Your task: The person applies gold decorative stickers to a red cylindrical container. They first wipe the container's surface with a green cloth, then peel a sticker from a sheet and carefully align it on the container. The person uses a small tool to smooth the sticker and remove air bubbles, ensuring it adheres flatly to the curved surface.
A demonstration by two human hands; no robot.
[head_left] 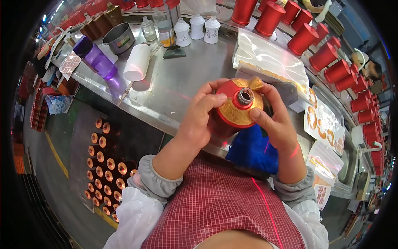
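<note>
I hold a red bottle (pixel 232 118) with a gold shoulder and an open metal neck over the near edge of a steel worktable (pixel 174 83). My left hand (pixel 201 120) grips its left side, fingers curled over the red shoulder. My right hand (pixel 275 122) wraps the right side, thumb resting on the gold shoulder just below the neck. A blue cloth (pixel 251 151) lies under the bottle, in front of my red checked apron.
On the table stand a white roll (pixel 137 62), a purple bottle (pixel 95 58), a steel bowl (pixel 119 38), white ceramic jars (pixel 197 27), a glass jar and clear plastic bags (pixel 269 54). Red cylinders (pixel 327 54) line the far right. Many red-and-gold bottles (pixel 103 166) stand on the floor at left.
</note>
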